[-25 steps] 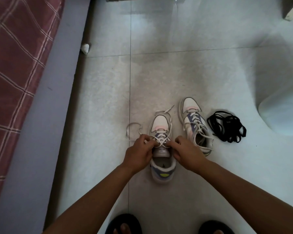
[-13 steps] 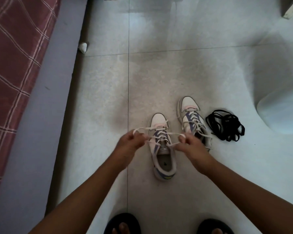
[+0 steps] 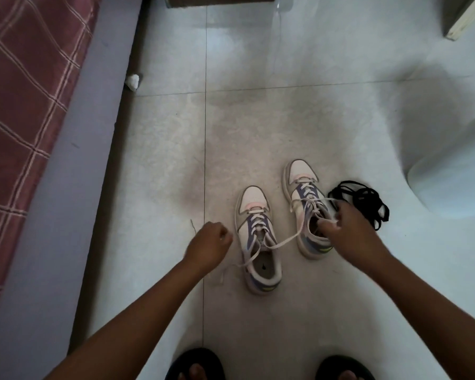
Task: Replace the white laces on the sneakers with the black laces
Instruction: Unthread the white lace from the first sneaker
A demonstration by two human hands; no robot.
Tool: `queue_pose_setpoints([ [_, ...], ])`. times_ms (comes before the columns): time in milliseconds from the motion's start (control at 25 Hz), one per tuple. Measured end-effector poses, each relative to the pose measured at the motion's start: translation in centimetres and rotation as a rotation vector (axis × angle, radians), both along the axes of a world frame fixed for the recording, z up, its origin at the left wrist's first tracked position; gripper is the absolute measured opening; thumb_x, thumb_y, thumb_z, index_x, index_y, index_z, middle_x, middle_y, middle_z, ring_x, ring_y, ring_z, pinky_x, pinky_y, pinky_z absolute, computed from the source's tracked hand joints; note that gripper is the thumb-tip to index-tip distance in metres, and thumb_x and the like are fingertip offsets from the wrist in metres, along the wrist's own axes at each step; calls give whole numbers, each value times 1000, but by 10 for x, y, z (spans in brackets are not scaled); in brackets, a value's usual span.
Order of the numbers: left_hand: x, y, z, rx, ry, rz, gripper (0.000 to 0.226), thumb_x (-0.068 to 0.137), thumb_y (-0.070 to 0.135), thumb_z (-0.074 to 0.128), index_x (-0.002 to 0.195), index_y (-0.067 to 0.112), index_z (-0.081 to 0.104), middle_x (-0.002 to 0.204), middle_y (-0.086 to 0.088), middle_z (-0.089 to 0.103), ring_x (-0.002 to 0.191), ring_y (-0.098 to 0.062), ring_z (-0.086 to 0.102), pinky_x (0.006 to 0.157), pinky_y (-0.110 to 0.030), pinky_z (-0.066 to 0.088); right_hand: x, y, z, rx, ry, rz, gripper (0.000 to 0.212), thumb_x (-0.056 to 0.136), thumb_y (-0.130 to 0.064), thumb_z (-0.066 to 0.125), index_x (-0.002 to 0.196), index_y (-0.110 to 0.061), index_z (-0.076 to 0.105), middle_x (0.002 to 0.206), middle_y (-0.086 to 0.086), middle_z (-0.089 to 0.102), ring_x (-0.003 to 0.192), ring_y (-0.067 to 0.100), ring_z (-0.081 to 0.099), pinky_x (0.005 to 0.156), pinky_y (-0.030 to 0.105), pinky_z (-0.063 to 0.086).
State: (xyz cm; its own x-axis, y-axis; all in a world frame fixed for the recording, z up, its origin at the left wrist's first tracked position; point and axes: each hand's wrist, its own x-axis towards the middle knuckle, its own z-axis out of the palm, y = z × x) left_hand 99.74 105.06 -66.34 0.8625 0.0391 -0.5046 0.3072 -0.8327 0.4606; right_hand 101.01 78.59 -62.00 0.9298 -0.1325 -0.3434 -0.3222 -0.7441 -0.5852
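Two white and purple sneakers stand side by side on the floor, both threaded with white laces. The left sneaker (image 3: 258, 242) is nearer to me, the right sneaker (image 3: 303, 198) a little farther. My right hand (image 3: 351, 237) hovers over the right sneaker's opening and pinches a white lace (image 3: 285, 239) that stretches across from the left sneaker. That lace's other end trails loose on the floor beside my left wrist. My left hand (image 3: 209, 242) is curled just left of the left sneaker, with nothing visible in it. Partly hidden behind my right hand lies a bundle of black laces (image 3: 368, 201).
A bed with a red checked cover (image 3: 25, 105) and a grey side runs along the left. A pale rounded object (image 3: 450, 182) sits at the right edge. Small white scrap (image 3: 132, 81) by the bed. My feet in dark sandals (image 3: 195, 364) are at the bottom.
My right hand swung right over the right sneaker, drawing the white lace out across the gap. My left hand let its lace end drop to the floor.
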Motion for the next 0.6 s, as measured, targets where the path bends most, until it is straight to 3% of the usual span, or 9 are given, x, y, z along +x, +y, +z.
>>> queue_pose_setpoints([
  [80, 10, -29, 1, -78, -41, -56, 23, 94, 32, 51, 86, 12, 59, 84, -4, 57, 79, -22, 56, 68, -33, 42, -14, 30, -8, -54, 81, 237, 12, 87, -26, 57, 91, -19, 48, 77, 0, 55, 75, 23, 54, 63, 30, 36],
  [160, 22, -47, -1, -69, -47, -108, 21, 90, 31, 55, 92, 10, 60, 89, -8, 61, 84, -25, 58, 67, -30, 39, -25, 52, -27, -114, 195, 387, 21, 89, -33, 54, 91, -19, 38, 82, 2, 56, 79, 26, 56, 62, 30, 34],
  [280, 37, -54, -9, 52, -9, -207, 25, 90, 25, 56, 96, 2, 64, 100, -16, 65, 94, -30, 60, 68, -28, 37, -22, 65, -47, -224, 170, 460, 30, 92, -39, 51, 94, -18, 29, 98, 9, 61, 91, 30, 60, 63, 30, 35],
  [400, 50, -48, -10, 46, 94, -334, 23, 93, 14, 52, 94, -6, 64, 98, -23, 65, 92, -33, 62, 67, -30, 39, -21, 67, -57, -161, 180, 456, 26, 90, -32, 51, 93, -18, 29, 93, 12, 61, 88, 32, 60, 61, 32, 35],
  [520, 45, -39, -6, 368, -152, -597, 22, 93, 4, 44, 112, -1, 53, 109, -17, 58, 94, -30, 62, 66, -31, 36, -24, 66, -60, -117, 146, 378, 23, 87, -25, 52, 90, -17, 30, 83, 10, 56, 84, 33, 59, 59, 31, 32],
  [600, 37, -35, -7, 582, -321, -721, 20, 90, 11, 51, 110, 8, 55, 102, -9, 61, 86, -23, 63, 64, -28, 38, -22, 65, -60, -146, 122, 371, 25, 86, -25, 53, 91, -17, 29, 85, 12, 60, 82, 33, 59, 59, 30, 33],
])
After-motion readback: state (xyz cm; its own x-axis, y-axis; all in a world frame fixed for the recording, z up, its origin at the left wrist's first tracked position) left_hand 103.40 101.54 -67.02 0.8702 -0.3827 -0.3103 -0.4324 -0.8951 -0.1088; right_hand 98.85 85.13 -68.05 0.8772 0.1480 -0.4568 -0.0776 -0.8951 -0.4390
